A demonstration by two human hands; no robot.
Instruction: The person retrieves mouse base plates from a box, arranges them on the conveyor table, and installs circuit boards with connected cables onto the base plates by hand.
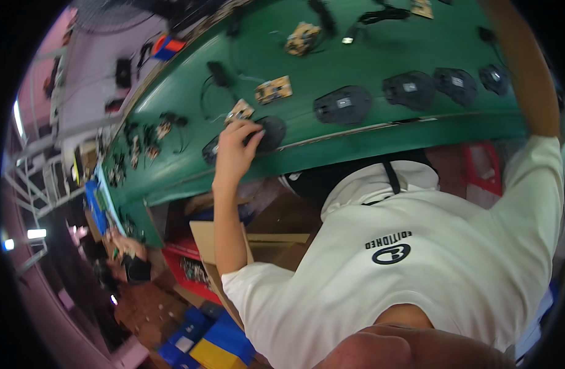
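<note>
My left hand (pixel 236 144) reaches over the near edge of the green work surface, fingers bent in a pinch at a dark, mouse-shaped plastic shell (pixel 273 133). The fingers partly hide that shell's left end. Another dark shell (pixel 211 150) lies just left of my hand, partly covered by it. Right above my knuckles sits a small tan circuit board (pixel 240 111), with a second board (pixel 274 90) farther right. My right forearm (pixel 523 61) stretches up along the right side; its hand is out of the picture.
More dark shells with pale labels (pixel 342 104) (pixel 409 90) line the near edge rightward. Boards with black cables (pixel 302 39) lie farther back. At far left a co-worker's hand (pixel 127 244) shows. Below the bench stand a cardboard box (pixel 211 246) and a red crate (pixel 181 261).
</note>
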